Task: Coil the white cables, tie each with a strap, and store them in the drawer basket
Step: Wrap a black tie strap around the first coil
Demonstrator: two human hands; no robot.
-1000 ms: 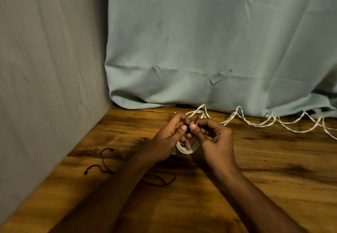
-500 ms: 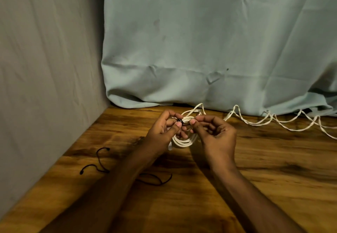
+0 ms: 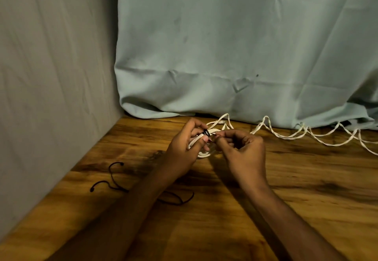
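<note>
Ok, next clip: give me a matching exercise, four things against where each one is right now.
Things:
1. coiled white cable
2. thin black strap
3. loose white cable
4. spare black cords

Places:
A. trailing along the pale green cloth
B. wrapped round the coil
C. lying on the wooden table, left side
D. held in the left hand

Pairs: 1-D, 2-B, 3-A, 4-C

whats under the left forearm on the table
A thin black strap lies on the wooden table, running under the left forearm and out its right side. The stretch beneath the arm is hidden, so I cannot tell whether it is one piece.
</note>
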